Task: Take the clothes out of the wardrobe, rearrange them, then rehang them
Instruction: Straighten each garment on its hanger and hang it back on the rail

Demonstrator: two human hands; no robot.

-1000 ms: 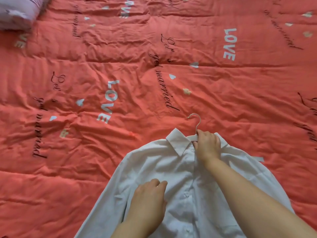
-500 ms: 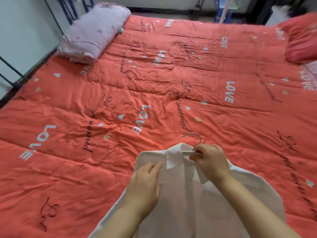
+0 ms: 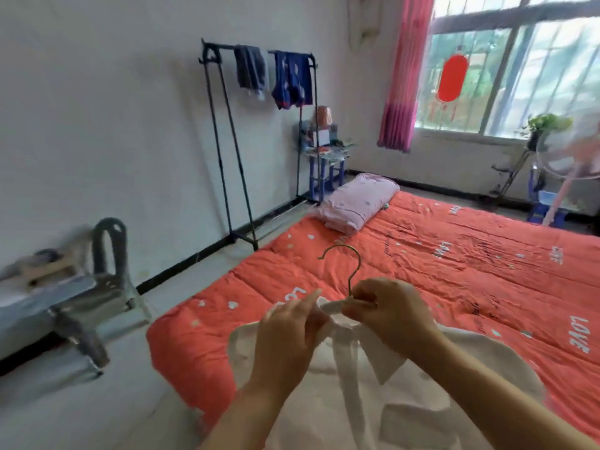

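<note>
White walls close in a bedroom in the head view, with a low bed [image 3: 454, 287] under an orange-red quilt printed with "LOVE" filling the right half and pale floor [image 3: 97, 407] on the left. A lilac pillow [image 3: 357, 203] lies at the bed's far corner. Against the wall stands a black clothes rack [image 3: 209, 56], with a grey garment [image 3: 251, 71] and a blue garment [image 3: 292, 81] draped over its top bar. Beside the rack is a small blue stand [image 3: 326, 170] crowded with items too blurred to name. A pink curtain [image 3: 402, 76] hangs at the edge of a barred window [image 3: 519, 76], where a red lantern [image 3: 452, 77] shows against the glass. A fan [image 3: 571, 151] stands below the window on the right. At the left edge sits a blurred metal frame [image 3: 81, 306].

Near the camera, a white shirt [image 3: 357, 410] hangs on a hanger [image 3: 349, 274], held up over the near edge of the bed, its gold hook standing upright and free. The right hand [image 3: 389, 316] grips the hanger just below the hook, fingers [image 3: 360, 303] curled and pinching its neck. The left hand [image 3: 289, 339] shows its back, fingers close together and fairly straight against the collar; I cannot tell whether the thumb pinches the cloth underneath. The shirt's front falls out of view at the bottom edge.
</note>
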